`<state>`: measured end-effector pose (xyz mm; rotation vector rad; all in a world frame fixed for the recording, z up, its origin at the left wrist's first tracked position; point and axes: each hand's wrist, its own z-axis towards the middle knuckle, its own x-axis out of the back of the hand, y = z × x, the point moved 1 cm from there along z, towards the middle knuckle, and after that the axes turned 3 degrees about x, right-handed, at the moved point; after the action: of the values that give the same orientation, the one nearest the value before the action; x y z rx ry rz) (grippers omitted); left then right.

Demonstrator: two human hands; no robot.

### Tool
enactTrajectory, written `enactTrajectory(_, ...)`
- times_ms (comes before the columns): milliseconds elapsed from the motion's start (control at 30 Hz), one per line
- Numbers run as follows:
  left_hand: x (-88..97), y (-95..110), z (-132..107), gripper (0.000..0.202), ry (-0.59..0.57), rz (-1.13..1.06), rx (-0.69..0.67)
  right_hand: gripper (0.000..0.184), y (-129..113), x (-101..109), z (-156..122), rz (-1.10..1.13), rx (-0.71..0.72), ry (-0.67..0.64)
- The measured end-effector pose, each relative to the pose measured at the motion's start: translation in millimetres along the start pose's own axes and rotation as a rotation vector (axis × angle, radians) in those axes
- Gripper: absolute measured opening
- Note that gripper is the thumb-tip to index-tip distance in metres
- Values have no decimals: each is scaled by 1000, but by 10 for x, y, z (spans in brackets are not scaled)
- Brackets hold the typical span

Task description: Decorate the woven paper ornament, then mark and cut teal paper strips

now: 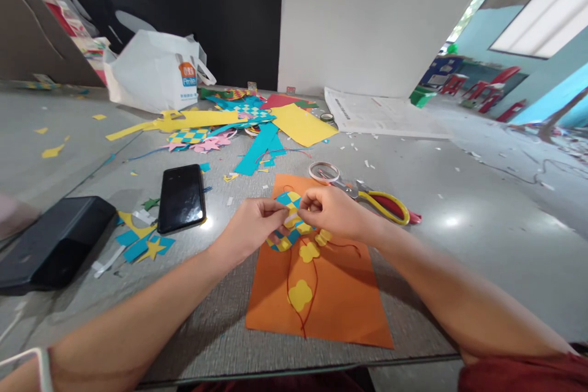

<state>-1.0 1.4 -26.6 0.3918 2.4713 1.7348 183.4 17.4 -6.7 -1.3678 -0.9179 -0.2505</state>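
Observation:
My left hand (250, 228) and my right hand (333, 211) meet above an orange paper sheet (331, 300), both pinching a woven blue-and-yellow paper piece (288, 199) between finger and thumb. Part of that piece is hidden behind my fingers. Below it, yellow paper flower shapes (309, 252) lie on the sheet, joined by a thin red string (316, 282). The fingers of my right hand sit close to a clear tape roll (324, 172) and yellow-handled scissors (383, 206).
A black phone (181, 198) and a black flat case (55, 242) lie left of my hands. Farther back on the grey table (413, 257) are scattered coloured paper strips and scraps, a yellow sheet (303, 125), a white plastic bag (154, 70), and a white printed sheet (381, 113).

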Motion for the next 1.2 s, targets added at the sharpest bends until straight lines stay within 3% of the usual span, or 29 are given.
enactTrajectory(333,-8,17,-2,14,28,-62,22,12,2,7,-7,-11,-18,19)
enactTrajectory(533,18,13,2,14,88,-102,28,10,39,5,-7,114,12,26)
enactTrajectory(800,22,-45,23,14,-5,-230,36,15,-44,-74,0,133,-34,86)
enactTrajectory(1200,31,-40,18,15,-12,-216,15,14,-49,-62,12,104,-77,112)
